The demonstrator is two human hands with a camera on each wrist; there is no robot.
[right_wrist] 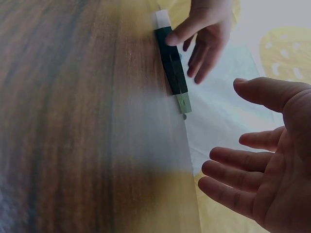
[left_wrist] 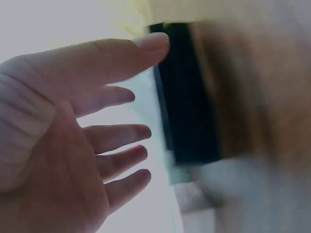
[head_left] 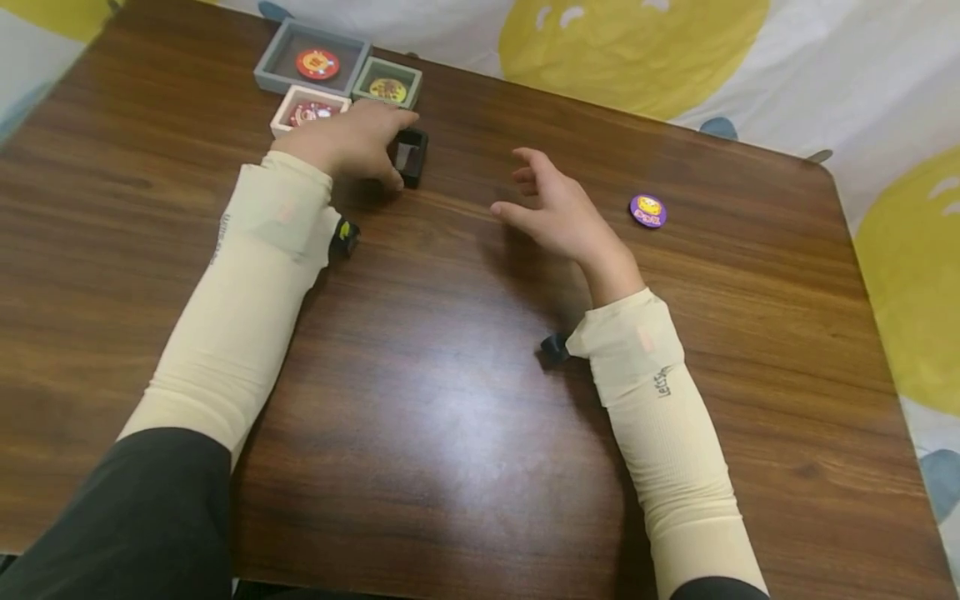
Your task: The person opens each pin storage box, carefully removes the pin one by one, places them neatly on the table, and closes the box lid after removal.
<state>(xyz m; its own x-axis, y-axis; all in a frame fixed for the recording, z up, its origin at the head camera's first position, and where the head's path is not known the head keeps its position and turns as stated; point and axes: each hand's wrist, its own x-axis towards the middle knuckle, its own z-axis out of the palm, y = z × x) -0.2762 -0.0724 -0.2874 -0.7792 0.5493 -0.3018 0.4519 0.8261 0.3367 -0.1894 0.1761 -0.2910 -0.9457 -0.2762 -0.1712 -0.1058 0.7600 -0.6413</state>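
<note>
My left hand (head_left: 352,143) hovers with spread fingers beside a small black open-topped box (head_left: 414,158). In the left wrist view, the thumb lies in front of that box (left_wrist: 187,102); I cannot tell if they touch. The other fingers stand apart, holding nothing. Behind the hand are a cream box (head_left: 279,125) with a dark red disc (head_left: 309,112), partly covered by the hand, and a green box (head_left: 415,83) with a yellow disc (head_left: 387,89). My right hand (head_left: 558,208) hangs over the table, fingers loosely bent around nothing, left of a purple round disc (head_left: 648,211).
A larger grey box (head_left: 272,62) with a red disc (head_left: 318,63) stands at the back left, against the other boxes. The brown wooden table (head_left: 450,417) ends at a patterned cloth (head_left: 780,67) at the back and right.
</note>
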